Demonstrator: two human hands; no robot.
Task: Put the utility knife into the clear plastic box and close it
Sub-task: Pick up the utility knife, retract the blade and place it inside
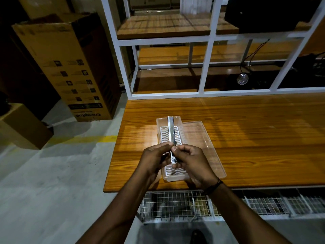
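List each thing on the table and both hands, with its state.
utility knife: held above the box in both hands
clear plastic box: open, white slotted tray inside
lid: off, lying right of the box
left hand: gripping the knife
right hand: gripping the knife

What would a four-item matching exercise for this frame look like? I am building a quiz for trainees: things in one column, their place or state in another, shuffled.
Things:
1. utility knife
2. clear plastic box
3. clear lid
4. cardboard box

Places or states:
A. lying flat on the table, right of the box
B. standing on the floor, left of the table
C. held in both hands
D. open, white ribbed insert inside

Pairs: 1-C, 2-D, 3-A, 4-B
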